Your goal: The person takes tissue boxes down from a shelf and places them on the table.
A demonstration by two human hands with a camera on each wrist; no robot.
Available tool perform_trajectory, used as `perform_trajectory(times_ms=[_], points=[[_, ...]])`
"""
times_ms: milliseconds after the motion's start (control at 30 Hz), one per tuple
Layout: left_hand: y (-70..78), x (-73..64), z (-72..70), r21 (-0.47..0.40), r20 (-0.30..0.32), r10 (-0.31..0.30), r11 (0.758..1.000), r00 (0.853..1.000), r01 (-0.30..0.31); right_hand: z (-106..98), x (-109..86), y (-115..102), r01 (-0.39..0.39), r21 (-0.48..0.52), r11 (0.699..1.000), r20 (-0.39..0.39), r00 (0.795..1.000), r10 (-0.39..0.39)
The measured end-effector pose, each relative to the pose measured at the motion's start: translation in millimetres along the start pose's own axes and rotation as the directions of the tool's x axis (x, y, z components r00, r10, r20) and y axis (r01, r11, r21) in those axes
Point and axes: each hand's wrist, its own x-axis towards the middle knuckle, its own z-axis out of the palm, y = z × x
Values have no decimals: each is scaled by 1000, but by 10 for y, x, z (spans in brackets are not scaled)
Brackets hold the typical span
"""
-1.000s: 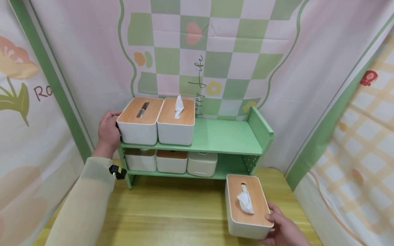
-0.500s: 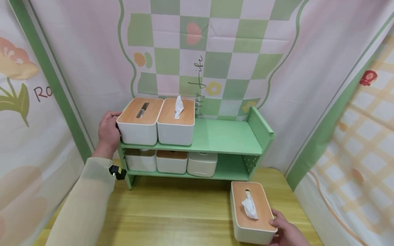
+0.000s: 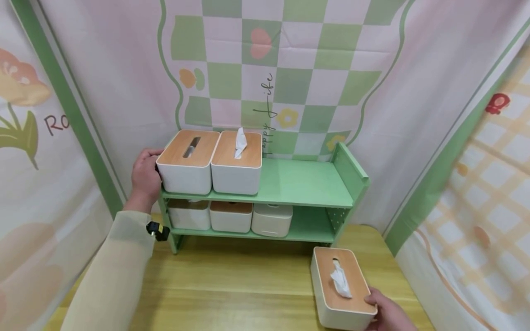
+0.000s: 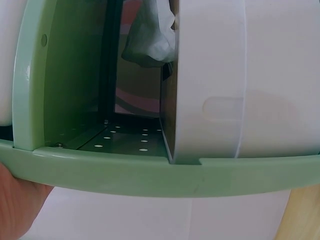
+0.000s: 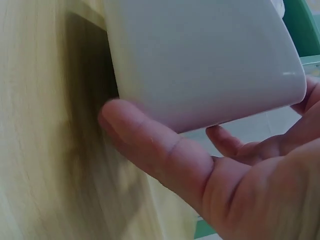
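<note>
My right hand [image 3: 389, 310] holds a white tissue box [image 3: 343, 287] with a wood-look lid, thumb at the lid's right edge and fingers lower on its side. A tissue [image 3: 341, 281] sticks out of its slot. In the right wrist view the fingers [image 5: 165, 145] curl round the box's white end [image 5: 205, 65], over a shadow on the wood. At the left end of the green two-tier shelf [image 3: 306, 181], my left hand [image 3: 146, 177] grips the side panel, its fingertips hidden. The left wrist view shows that hand [image 4: 20, 205] against the shelf's green edge [image 4: 125, 172].
Two wood-lidded tissue boxes stand side by side on the upper tier, the left box [image 3: 186, 161] and the right box [image 3: 237, 165]. Below are two more with wood lids and an all-white box [image 3: 272, 220]. The shelf stands on a wooden table [image 3: 232, 285], with patterned curtains [image 3: 306, 59] around it.
My right hand has brought the tissue box a little to the right and nearer to me, away from the shelf. The left hand has stayed in place on the shelf.
</note>
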Motion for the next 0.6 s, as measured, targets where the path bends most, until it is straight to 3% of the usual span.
perform_trajectory(times_ms=[233, 500, 600], points=[[-2, -1, 0, 15, 2, -5, 1000, 1000, 5, 48, 0, -34, -18, -42, 999, -57, 998, 15], [10, -11, 2, 11, 8, -1, 1000, 1000, 1, 80, -26, -20, -48, -15, 999, -77, 996, 46], [14, -14, -1, 12, 10, 1, 1000, 1000, -1, 98, -22, -7, -47, -58, 997, -125, 991, 40]])
